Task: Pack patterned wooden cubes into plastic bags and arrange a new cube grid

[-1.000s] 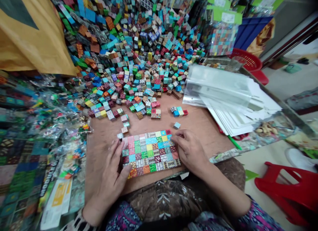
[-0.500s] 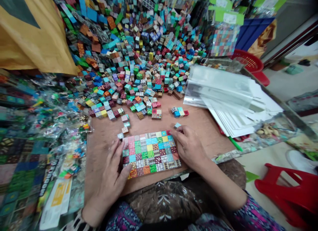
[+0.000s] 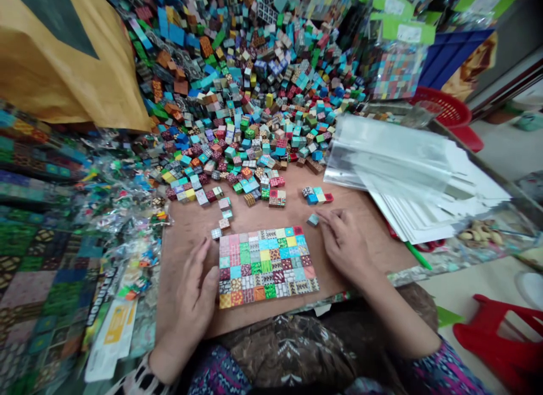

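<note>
One grid of small patterned cubes [image 3: 268, 265] lies packed flat on a wooden board [image 3: 190, 236], near its front edge; its cubes are too small to count exactly. Two hands flank it, both open and holding nothing. The left hand [image 3: 190, 301] lies against the grid's left side. The right hand [image 3: 345, 248] rests just beside its right side, fingertips near one loose cube [image 3: 313, 219]. About four more cubes [image 3: 316, 195] sit beyond, below a large heap [image 3: 241, 117]. Since the earlier frame, the right hand has slid off the grid's corner onto the board.
</note>
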`<state>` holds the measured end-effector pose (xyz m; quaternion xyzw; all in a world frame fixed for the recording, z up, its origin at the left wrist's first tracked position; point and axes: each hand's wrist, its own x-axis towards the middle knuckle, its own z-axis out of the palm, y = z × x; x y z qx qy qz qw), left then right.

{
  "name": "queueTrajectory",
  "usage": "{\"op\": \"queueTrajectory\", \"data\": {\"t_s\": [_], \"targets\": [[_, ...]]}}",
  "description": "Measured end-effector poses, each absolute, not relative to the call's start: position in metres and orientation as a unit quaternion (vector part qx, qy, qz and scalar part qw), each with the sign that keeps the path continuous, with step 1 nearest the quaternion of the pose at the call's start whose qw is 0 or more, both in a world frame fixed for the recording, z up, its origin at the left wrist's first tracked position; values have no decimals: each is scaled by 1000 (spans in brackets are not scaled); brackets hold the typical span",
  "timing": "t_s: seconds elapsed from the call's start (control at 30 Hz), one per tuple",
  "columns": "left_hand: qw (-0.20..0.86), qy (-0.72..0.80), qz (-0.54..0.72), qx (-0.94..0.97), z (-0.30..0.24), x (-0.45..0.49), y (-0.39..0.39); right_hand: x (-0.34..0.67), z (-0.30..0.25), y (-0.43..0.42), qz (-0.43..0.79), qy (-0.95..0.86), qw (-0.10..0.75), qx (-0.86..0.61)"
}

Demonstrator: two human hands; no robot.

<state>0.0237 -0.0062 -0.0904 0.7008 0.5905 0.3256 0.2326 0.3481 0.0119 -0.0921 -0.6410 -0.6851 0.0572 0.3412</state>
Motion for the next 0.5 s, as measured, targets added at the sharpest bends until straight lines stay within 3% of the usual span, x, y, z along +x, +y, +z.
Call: {"op": "queueTrajectory", "data": {"t_s": [0.17, 0.5], "targets": [[296, 643, 357, 609, -85, 27, 1, 356, -106, 13, 119, -657, 356, -654], [273, 682, 307, 605, -76, 22, 51, 351, -109, 12, 135, -647, 361, -658]]}}
